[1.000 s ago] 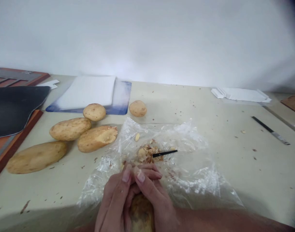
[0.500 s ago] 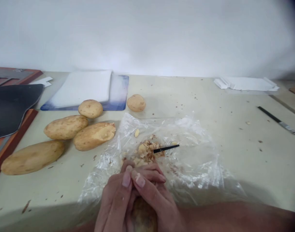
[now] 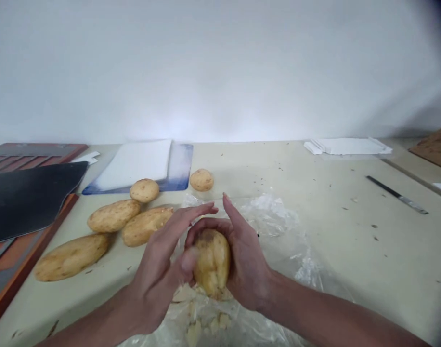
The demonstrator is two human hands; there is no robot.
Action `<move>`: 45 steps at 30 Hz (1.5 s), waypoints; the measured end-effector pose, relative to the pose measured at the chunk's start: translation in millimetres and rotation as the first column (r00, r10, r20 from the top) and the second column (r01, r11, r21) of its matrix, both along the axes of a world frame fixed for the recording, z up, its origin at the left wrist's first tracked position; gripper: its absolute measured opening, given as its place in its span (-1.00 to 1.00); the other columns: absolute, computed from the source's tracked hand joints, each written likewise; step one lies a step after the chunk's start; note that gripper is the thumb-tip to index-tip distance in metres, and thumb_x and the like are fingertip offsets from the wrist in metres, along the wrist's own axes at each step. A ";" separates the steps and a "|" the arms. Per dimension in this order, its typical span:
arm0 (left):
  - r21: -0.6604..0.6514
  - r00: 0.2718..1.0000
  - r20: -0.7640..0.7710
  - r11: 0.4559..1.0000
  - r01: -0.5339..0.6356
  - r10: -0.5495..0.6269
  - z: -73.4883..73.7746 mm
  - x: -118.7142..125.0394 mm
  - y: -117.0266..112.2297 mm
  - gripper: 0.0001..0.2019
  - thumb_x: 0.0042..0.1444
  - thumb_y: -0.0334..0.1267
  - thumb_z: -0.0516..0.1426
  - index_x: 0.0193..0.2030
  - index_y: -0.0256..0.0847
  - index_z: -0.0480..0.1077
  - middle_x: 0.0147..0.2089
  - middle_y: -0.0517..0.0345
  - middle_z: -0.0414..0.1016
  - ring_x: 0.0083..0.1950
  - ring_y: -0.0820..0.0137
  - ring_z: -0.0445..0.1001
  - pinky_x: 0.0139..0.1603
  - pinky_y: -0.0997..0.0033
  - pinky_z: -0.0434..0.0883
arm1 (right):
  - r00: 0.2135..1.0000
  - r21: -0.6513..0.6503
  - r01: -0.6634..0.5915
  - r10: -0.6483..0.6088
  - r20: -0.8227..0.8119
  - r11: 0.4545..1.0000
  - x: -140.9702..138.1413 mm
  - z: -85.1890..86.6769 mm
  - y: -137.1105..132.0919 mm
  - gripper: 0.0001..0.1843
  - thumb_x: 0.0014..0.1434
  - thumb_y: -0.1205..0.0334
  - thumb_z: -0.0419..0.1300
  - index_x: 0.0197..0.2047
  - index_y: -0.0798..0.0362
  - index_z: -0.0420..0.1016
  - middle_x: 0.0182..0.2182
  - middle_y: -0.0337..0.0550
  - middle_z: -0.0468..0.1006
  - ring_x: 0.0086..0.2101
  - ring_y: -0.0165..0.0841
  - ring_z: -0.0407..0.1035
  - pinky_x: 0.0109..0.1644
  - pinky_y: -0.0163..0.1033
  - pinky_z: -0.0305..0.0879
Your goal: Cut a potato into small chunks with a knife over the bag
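Observation:
My right hand (image 3: 246, 260) is curled round a partly peeled potato (image 3: 212, 260) and holds it upright just above a crumpled clear plastic bag (image 3: 278, 217). Its index finger points up. My left hand (image 3: 162, 270) lies against the potato's left side. The thumb presses on the potato, and the fingers are stretched out over its top. Pale potato pieces (image 3: 202, 324) lie on the bag below my hands. No tool shows in either hand.
Several unpeeled potatoes (image 3: 114, 215) lie on the table to the left, one of them (image 3: 201, 180) beside a blue cutting board (image 3: 180, 166) with a white sheet (image 3: 137, 161) on it. A black mat (image 3: 25, 197) is at far left. A knife (image 3: 397, 194) and white paper (image 3: 346, 145) are at right.
Both hands rose into the middle of the view with the potato. My left fingers went from clasped to stretched out. The peel heap and a black stick on the bag are out of sight.

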State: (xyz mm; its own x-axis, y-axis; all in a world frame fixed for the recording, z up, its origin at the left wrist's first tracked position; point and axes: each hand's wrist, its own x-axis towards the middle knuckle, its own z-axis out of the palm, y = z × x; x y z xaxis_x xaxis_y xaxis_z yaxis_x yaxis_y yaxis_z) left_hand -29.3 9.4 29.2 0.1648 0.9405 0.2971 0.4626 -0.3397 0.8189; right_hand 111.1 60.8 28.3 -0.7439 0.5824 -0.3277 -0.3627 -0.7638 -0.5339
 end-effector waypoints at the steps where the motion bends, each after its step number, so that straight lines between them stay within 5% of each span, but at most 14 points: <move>1: 0.030 0.991 -0.121 0.997 0.066 -0.062 3.4 -4.3 -0.9 -0.35 0.30 0.29 -0.03 0.42 0.05 0.13 0.41 0.04 0.29 0.36 0.04 0.34 0.37 -0.06 0.35 | 1.000 0.014 0.025 -0.025 0.001 1.000 3.0 2.9 3.0 -0.13 0.31 -0.46 -0.25 -0.34 0.13 0.53 -0.52 -0.12 0.49 -0.56 -0.34 0.41 -0.45 -0.23 0.42; 3: 0.033 0.903 -0.410 0.988 0.151 -0.125 7.3 -11.5 -1.7 -0.15 0.19 0.25 0.16 0.51 0.12 -0.11 0.54 0.10 0.04 0.52 0.02 0.06 0.48 -0.13 0.18 | 0.999 0.049 0.039 -0.039 0.003 0.998 7.8 7.6 8.8 -0.22 0.36 -0.39 -0.21 -0.13 0.10 0.54 -0.43 -0.12 0.54 -0.47 -0.31 0.46 -0.33 -0.19 0.46; 6: 0.018 0.803 -0.589 0.991 0.129 -0.094 5.3 -20.6 0.9 -0.28 0.35 -0.06 0.11 0.52 0.17 -0.20 0.57 0.17 -0.05 0.55 0.14 0.02 0.48 -0.06 0.20 | 1.000 0.131 0.000 -0.002 0.017 0.991 10.9 9.6 14.0 -0.26 0.38 -0.34 -0.22 0.08 0.10 0.46 -0.31 -0.06 0.58 -0.33 -0.25 0.51 -0.18 -0.13 0.47; 10: -0.045 0.875 -0.479 0.997 0.055 -0.070 -1.0 -35.5 4.5 -0.36 0.33 -0.10 0.16 0.45 0.31 -0.02 0.51 0.27 0.13 0.48 0.21 0.19 0.46 0.07 0.27 | 0.989 0.283 -0.125 0.098 0.108 0.951 12.4 7.9 14.0 -0.14 0.36 -0.40 -0.34 0.25 0.12 0.31 -0.21 0.00 0.57 -0.24 -0.22 0.52 -0.11 -0.10 0.47; 13: -0.069 0.948 -0.317 0.997 0.020 -0.041 -1.2 -44.6 1.8 -0.37 0.23 -0.03 0.25 0.38 0.32 0.13 0.42 0.29 0.30 0.42 0.22 0.30 0.41 0.15 0.34 | 0.951 0.423 -0.275 0.178 0.254 0.864 21.3 11.0 15.6 -0.13 0.35 -0.42 -0.32 0.26 0.09 0.33 -0.18 0.02 0.57 -0.23 -0.19 0.53 -0.08 -0.04 0.46; 16: -0.150 0.982 -0.186 0.989 -0.010 -0.018 -2.8 -48.9 -5.1 -0.44 0.21 0.04 0.24 0.33 0.23 0.24 0.35 0.24 0.40 0.31 0.23 0.45 0.25 0.28 0.49 | 0.866 0.593 -0.398 0.072 0.495 0.700 44.5 16.0 21.9 -0.41 0.34 -0.27 0.06 0.23 -0.07 0.41 0.03 0.00 0.50 -0.10 -0.14 0.48 0.04 0.03 0.37; 17: -0.179 0.982 -0.189 0.983 -0.038 0.003 -5.3 -49.9 -8.1 -0.45 0.20 0.06 0.24 0.32 0.23 0.26 0.34 0.24 0.42 0.29 0.22 0.46 0.22 0.28 0.51 | 0.789 0.673 -0.458 -0.082 0.609 0.581 55.1 16.7 24.5 -0.45 0.30 -0.20 0.18 0.25 -0.14 0.39 0.13 -0.03 0.43 -0.04 -0.10 0.43 0.09 0.08 0.32; 18: -0.197 0.976 -0.215 0.978 -0.073 0.029 -8.9 -51.0 -11.2 -0.45 0.19 0.07 0.24 0.32 0.25 0.27 0.34 0.26 0.42 0.30 0.20 0.46 0.24 0.24 0.50 | 0.698 0.718 -0.522 -0.252 0.670 0.461 66.5 16.5 27.1 -0.46 0.28 -0.16 0.22 0.25 -0.16 0.37 0.20 -0.03 0.36 0.01 -0.05 0.36 0.17 0.17 0.20; 20: -0.192 0.946 -0.318 0.972 -0.134 0.067 -18.9 -53.7 -17.2 -0.42 0.16 0.10 0.25 0.32 0.30 0.27 0.35 0.28 0.41 0.34 0.13 0.41 0.32 0.07 0.43 | 0.593 0.712 -0.612 -0.396 0.701 0.344 89.2 13.1 30.9 -0.62 0.36 -0.02 0.15 0.16 -0.07 0.40 0.12 0.01 0.38 0.08 0.05 0.25 0.19 0.29 0.07; 23: -0.188 0.910 -0.408 0.968 -0.166 0.077 -34.0 -56.8 -22.9 -0.37 0.12 0.15 0.26 0.33 0.37 0.24 0.36 0.29 0.39 0.37 0.04 0.36 0.36 -0.10 0.36 | 0.509 0.637 -0.746 -0.452 0.733 0.193 114.0 3.3 32.2 -0.75 0.35 0.19 0.13 0.08 0.00 0.40 -0.01 0.01 0.42 -0.02 -0.01 0.30 0.05 0.18 0.21; 26: -0.186 0.876 -0.479 0.969 -0.164 0.056 -39.5 -56.2 -23.8 -0.35 0.13 0.22 0.23 0.35 0.39 0.21 0.36 0.30 0.38 0.36 0.07 0.36 0.35 -0.06 0.39 | 0.492 0.570 -0.820 -0.450 0.745 0.048 120.2 -6.3 31.2 -0.79 0.34 0.32 0.10 0.03 0.03 0.40 -0.05 -0.01 0.41 -0.09 -0.12 0.34 0.02 0.08 0.27; 30: -0.195 0.862 -0.505 0.966 -0.169 0.049 -37.9 -51.1 -22.1 -0.37 0.16 0.24 0.19 0.36 0.35 0.20 0.35 0.22 0.38 0.33 0.10 0.40 0.32 -0.05 0.42 | 0.501 0.530 -0.845 -0.455 0.736 -0.072 112.6 -13.2 33.6 -0.85 0.38 0.38 0.01 -0.13 0.06 0.40 -0.17 -0.05 0.41 -0.20 -0.21 0.37 -0.07 -0.05 0.33; 36: -0.112 0.881 -0.471 0.988 -0.106 0.041 -51.7 -44.9 -20.6 -0.30 0.05 0.24 0.29 0.32 0.25 0.27 0.30 0.14 0.39 0.28 0.07 0.43 0.29 0.03 0.45 | 0.543 0.568 -0.815 -0.492 0.681 -0.112 118.8 -11.0 36.4 -0.82 0.42 0.31 0.00 -0.22 0.03 0.37 -0.30 -0.10 0.46 -0.32 -0.27 0.36 -0.19 -0.14 0.32; 45: -0.069 0.827 -0.559 0.991 -0.114 0.056 -44.7 -37.5 -27.4 -0.27 0.16 0.20 0.22 0.42 0.34 0.05 0.27 0.14 0.41 0.18 0.07 0.52 0.08 0.03 0.61 | 0.586 0.721 -0.691 -0.549 0.597 0.046 132.3 -10.1 37.2 -0.84 0.44 0.24 0.05 -0.03 -0.03 0.45 -0.38 -0.22 0.57 -0.48 -0.40 0.41 -0.44 -0.30 0.28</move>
State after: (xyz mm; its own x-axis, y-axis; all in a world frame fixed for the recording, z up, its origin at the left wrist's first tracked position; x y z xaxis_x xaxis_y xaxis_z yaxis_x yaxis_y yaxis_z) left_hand -66.8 -18.0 -15.6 0.1930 0.9772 0.0881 0.8719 -0.2119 0.4415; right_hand 243.4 98.0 18.1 -0.6999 0.7084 0.0916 0.5413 0.6097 -0.5790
